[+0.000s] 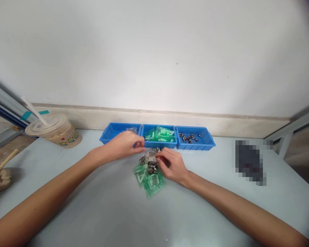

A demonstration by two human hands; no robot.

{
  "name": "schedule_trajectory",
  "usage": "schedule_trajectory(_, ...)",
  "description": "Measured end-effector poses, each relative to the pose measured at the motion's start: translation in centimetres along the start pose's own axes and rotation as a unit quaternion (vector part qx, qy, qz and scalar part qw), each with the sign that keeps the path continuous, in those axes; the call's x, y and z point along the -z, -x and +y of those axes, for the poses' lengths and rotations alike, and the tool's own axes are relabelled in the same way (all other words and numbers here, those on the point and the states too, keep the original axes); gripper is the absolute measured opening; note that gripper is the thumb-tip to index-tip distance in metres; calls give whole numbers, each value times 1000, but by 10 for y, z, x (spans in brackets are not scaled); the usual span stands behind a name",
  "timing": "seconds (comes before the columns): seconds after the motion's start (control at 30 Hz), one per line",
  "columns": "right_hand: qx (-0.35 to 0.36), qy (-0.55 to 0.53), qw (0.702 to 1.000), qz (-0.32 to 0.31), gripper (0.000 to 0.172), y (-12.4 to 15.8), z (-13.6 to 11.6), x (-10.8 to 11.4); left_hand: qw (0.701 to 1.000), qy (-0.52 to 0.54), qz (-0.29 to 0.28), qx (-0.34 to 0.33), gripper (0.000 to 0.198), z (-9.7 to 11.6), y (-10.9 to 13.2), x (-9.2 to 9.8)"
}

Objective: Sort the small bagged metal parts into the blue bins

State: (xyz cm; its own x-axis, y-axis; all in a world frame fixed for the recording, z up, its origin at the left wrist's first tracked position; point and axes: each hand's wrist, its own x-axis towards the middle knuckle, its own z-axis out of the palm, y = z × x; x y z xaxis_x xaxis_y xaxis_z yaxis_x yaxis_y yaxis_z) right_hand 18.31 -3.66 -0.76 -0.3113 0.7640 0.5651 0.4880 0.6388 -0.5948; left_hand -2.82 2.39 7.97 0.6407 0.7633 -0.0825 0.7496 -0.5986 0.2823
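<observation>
A small pile of dark metal screw-like parts (152, 167) lies on the table with green plastic packets (154, 185) and a clear plastic bag (151, 154). From the right, my right hand (173, 165) reaches to the pile's edge, thumb and index finger pinched together. What they hold, if anything, is too small to make out. My left hand (125, 145) hovers in front of the left blue tray (108, 135), bent over, with a gap between thumb and fingers and nothing visible in it.
Clear packets lie in the left tray. The middle blue tray (158, 144) holds green packets, and the right blue tray (195, 146) several dark metal parts. A drink cup with a straw (54, 130) stands at left, near a wooden object (0, 181). A blurred dark item (249, 161) lies right.
</observation>
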Motion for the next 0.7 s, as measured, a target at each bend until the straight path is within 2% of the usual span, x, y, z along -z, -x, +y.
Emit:
schedule_trajectory(0.03,-1,10,1000,-14,15,-1,0,1,999,4,-47,-21,30,3,3,-3)
schedule_trajectory(0.1,-23,44,997,-54,15,-4,-1,5,996,-1,-85,-38,33,6,9,-9)
schedule_trajectory(0.17,-51,96,988,-111,13,-10,-6,13,996,-9,-77,-44,33,6,13,-15)
schedule_trajectory(0.23,-56,138,975,-166,12,-17,-12,24,998,-7,-47,-51,31,5,13,-19)
schedule_trajectory(0.33,-8,133,965,-225,11,-22,-22,37,997,24,21,-72,25,7,6,-23)
schedule_trajectory(0.4,13,132,964,-232,5,-22,-25,39,989,78,98,-77,21,12,1,-31)
schedule_trajectory(0.43,15,138,963,-231,6,-21,-26,38,979,118,155,-63,21,15,-2,-37)
schedule_trajectory(0.5,13,157,959,-237,16,-18,-25,33,935,197,295,-21,21,19,-5,-52)
schedule_trajectory(0.53,15,165,955,-247,22,-17,-24,30,914,224,339,-10,20,20,-6,-61)
schedule_trajectory(0.6,23,176,947,-266,30,-14,-22,24,895,250,369,-9,20,19,-7,-74)
schedule_trajectory(0.7,24,179,944,-277,30,-12,-20,18,893,260,368,-11,19,14,-8,-85)
